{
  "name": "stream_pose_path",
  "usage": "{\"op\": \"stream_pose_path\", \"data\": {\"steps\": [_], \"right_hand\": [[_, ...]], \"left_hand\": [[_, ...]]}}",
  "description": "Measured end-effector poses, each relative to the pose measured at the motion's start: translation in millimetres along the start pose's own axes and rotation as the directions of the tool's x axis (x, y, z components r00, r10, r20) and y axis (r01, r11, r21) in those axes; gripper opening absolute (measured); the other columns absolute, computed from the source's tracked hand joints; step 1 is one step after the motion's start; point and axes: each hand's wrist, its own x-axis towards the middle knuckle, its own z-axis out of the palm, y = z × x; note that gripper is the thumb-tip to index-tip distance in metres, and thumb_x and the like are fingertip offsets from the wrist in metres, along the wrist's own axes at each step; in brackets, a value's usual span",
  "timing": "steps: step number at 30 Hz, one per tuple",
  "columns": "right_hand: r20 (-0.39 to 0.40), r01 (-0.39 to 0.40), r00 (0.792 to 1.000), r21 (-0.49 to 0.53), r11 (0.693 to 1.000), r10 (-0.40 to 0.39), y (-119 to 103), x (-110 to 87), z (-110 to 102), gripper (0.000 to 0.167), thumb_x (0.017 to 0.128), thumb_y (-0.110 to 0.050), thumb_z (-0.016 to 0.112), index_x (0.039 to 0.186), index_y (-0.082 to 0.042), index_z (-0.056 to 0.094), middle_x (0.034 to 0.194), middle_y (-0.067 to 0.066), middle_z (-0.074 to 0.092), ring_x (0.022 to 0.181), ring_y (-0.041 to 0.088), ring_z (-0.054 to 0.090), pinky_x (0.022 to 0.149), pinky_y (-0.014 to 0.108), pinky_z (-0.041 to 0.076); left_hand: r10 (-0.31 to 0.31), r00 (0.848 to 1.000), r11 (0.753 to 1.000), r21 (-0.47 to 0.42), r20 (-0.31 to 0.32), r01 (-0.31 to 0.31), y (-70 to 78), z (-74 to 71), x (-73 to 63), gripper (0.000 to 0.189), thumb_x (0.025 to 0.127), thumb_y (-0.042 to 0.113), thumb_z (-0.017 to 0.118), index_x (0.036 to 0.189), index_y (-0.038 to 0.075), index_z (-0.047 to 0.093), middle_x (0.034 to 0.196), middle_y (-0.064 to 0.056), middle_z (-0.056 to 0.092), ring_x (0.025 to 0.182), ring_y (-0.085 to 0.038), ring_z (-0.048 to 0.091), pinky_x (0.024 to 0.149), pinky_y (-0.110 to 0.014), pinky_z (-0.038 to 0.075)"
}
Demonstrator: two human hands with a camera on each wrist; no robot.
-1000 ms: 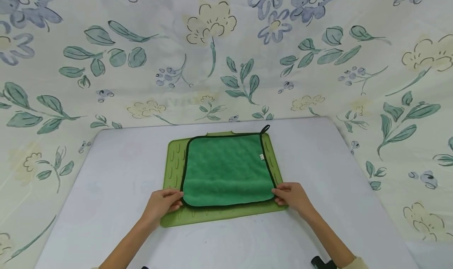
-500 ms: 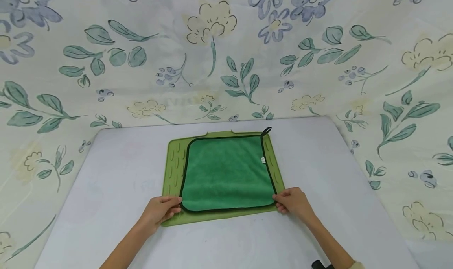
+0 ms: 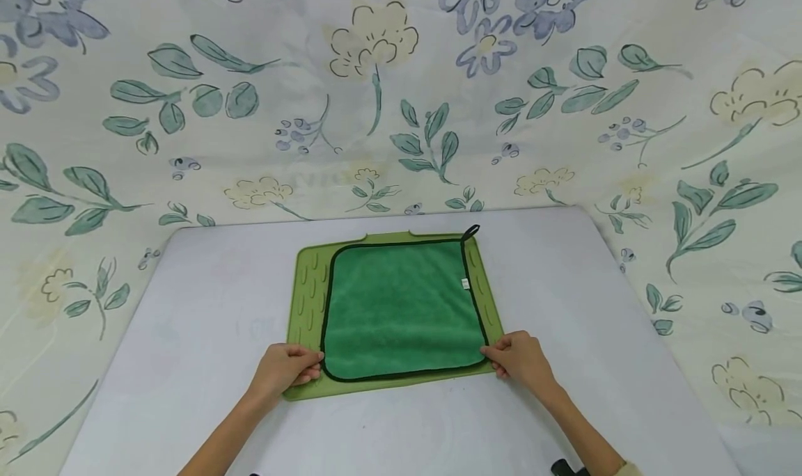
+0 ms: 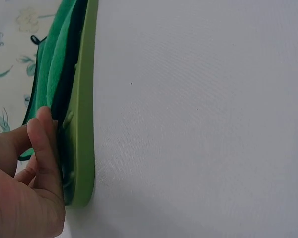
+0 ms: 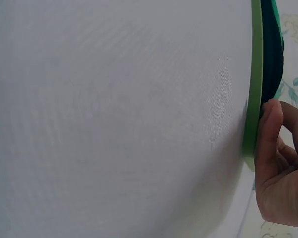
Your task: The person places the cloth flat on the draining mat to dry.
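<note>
A green cloth (image 3: 401, 309) with a dark border, a small white tag and a dark loop at its far right corner is spread over a lighter green mat (image 3: 307, 302). My left hand (image 3: 282, 373) pinches the cloth's edge by its near left corner. By the near right corner, my right hand (image 3: 519, 358) pinches the opposite edge. The left wrist view shows thumb and fingers of the left hand (image 4: 35, 163) on the cloth, with its near edge raised above the mat. In the right wrist view the right hand (image 5: 283, 163) is at the cloth's corner beside the mat's rim.
The mat lies on a white table (image 3: 207, 309). Behind the table hangs a floral-patterned sheet (image 3: 376, 114), which also shows along both sides. A black object (image 3: 567, 467) sits beneath the right forearm at the bottom edge.
Both hands have drawn the cloth slightly toward the near side. Its near edge has come down closer to the mat's near edge and looks flatter. The mat has stayed put.
</note>
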Motion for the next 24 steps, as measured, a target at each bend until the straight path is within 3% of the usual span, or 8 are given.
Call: {"op": "stream_pose_path", "data": {"steps": [7,15,19,24], "right_hand": [[-0.014,0.025,1.000,-0.029,0.999,-0.026,-3.3,0.1,-1.5,0.026,0.090,-0.018,0.076,0.067,-0.008,0.067,0.050,-0.003,0.058,0.045,0.015,0.057,0.044,0.023,0.041],[-0.047,0.139,0.989,-0.061,0.988,-0.142,-6.8,7.8,-8.6,0.013,0.091,-0.014,0.075,0.081,-0.006,0.071,0.059,-0.004,0.062,0.052,0.013,0.059,0.048,0.024,0.047],[-0.076,0.245,0.963,-0.161,0.956,-0.260,-7.8,11.7,-17.2,0.007,0.092,-0.010,0.073,0.088,-0.005,0.073,0.072,-0.003,0.066,0.064,0.012,0.062,0.056,0.026,0.051],[-0.071,0.366,0.913,-0.296,0.882,-0.402,-9.7,18.9,-29.4,0.003,0.093,-0.006,0.071,0.094,-0.004,0.073,0.087,0.002,0.070,0.077,0.016,0.066,0.066,0.029,0.056]], "left_hand": [[0.012,1.000,1.000,0.014,0.008,-0.012,1.4,-3.2,-0.7,0.017,0.095,0.010,0.069,0.092,-0.006,0.071,0.072,-0.007,0.069,0.063,-0.013,0.067,0.054,-0.020,0.054],[0.108,0.993,0.991,0.080,-0.037,-0.105,10.3,-14.1,3.0,0.017,0.096,0.008,0.066,0.100,-0.008,0.070,0.077,-0.007,0.071,0.067,-0.014,0.067,0.057,-0.022,0.055],[0.175,0.984,0.979,0.112,-0.031,-0.170,19.4,-20.7,5.7,0.020,0.098,0.008,0.063,0.106,-0.010,0.067,0.079,-0.010,0.070,0.070,-0.016,0.066,0.060,-0.025,0.056],[0.289,0.957,0.931,0.238,-0.016,-0.277,33.2,-29.2,10.6,0.023,0.100,0.012,0.062,0.110,-0.007,0.069,0.086,-0.011,0.071,0.074,-0.019,0.062,0.064,-0.027,0.052]]}}
